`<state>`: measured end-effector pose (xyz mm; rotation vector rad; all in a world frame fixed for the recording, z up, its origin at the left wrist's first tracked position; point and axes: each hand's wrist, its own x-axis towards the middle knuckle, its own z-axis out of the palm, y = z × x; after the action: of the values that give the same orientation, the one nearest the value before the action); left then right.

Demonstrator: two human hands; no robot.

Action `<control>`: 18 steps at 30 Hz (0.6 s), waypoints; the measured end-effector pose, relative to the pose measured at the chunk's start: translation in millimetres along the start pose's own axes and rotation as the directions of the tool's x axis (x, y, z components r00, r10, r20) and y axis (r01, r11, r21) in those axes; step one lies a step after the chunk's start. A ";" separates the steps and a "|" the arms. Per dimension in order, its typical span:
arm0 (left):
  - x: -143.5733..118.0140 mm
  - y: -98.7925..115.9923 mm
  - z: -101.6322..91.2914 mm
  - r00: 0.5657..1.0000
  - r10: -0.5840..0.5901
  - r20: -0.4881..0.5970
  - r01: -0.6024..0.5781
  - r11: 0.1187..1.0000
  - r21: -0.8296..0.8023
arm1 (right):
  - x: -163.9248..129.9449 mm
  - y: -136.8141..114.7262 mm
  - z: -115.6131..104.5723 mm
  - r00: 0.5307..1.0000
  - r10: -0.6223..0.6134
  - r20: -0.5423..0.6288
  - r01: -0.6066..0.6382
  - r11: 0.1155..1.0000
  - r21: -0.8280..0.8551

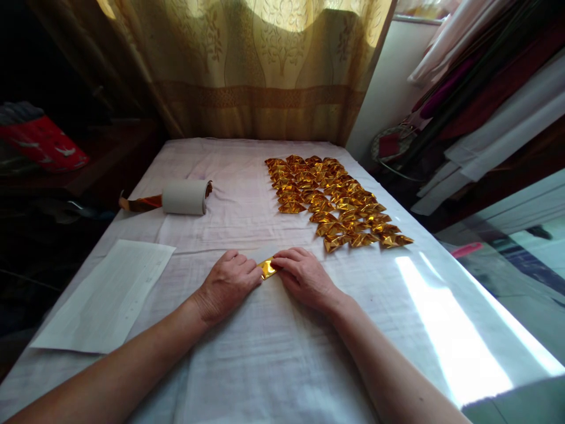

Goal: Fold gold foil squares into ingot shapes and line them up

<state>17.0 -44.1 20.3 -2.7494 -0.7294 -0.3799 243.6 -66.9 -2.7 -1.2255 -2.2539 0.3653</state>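
A small piece of gold foil paper (pixel 267 268) lies on the white cloth of the table (pixel 273 353) near its middle. My left hand (pixel 227 282) and my right hand (pixel 304 274) both press on it with their fingertips, one from each side, so most of the piece is hidden. Beyond my right hand, several folded gold foil shapes (pixel 333 197) lie in rows on the cloth.
A white paper roll (pixel 185 196) with a gold strip at its end lies at the left back. A white sheet (pixel 108 294) rests by the left edge. A patterned curtain (pixel 265 65) hangs behind the table. Stacked fabrics (pixel 485 94) fill the right side.
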 end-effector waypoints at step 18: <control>-17.8 -29.8 -5.3 0.977 0.201 -0.072 -0.201 0.980 0.012 | 0.1 -3.4 3.5 0.995 -0.102 -0.006 0.100 0.986 -0.134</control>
<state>-14.2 -28.7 25.3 -2.7558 -0.4277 -0.4311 239.2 -68.6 -3.9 -1.1698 -2.3501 0.1702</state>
